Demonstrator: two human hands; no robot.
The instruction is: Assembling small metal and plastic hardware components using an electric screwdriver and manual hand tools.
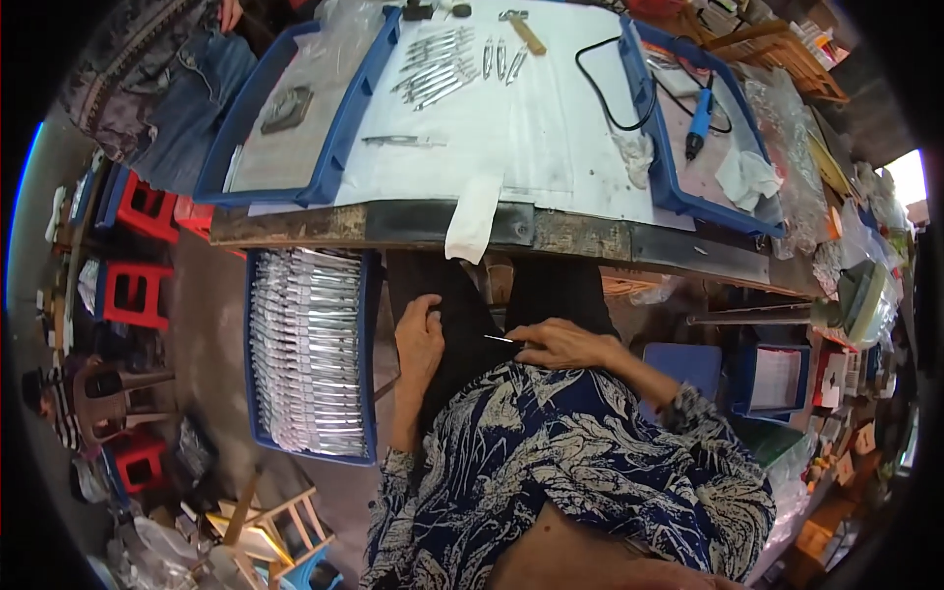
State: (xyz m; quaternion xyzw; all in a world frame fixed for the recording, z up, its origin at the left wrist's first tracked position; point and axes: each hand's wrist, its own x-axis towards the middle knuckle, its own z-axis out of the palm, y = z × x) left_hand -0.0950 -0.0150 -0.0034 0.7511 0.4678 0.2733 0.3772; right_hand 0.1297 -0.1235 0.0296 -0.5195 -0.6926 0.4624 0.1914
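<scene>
My left hand (420, 339) rests by my left thigh, its fingers loosely bent and apart, with nothing visible in them. Over my lap, my right hand (562, 344) pinches a thin, bright, white-looking stick (499, 339) that points left toward the other hand. What the stick is made of is too small to tell. Ahead, a white cloth strip (474, 221) hangs over the table's front edge. On the white paper (472, 157) lie a single slim silver piece (405, 141) and, farther back, several similar silver pieces (438, 64).
Blue trays stand left (324, 162) and right (678, 202) on the table; the right one holds a blue electric screwdriver (700, 123) with a black cable. A wooden-handled tool (528, 36) lies at the back. Beside my left leg, a blue crate (366, 393) holds many silver pieces.
</scene>
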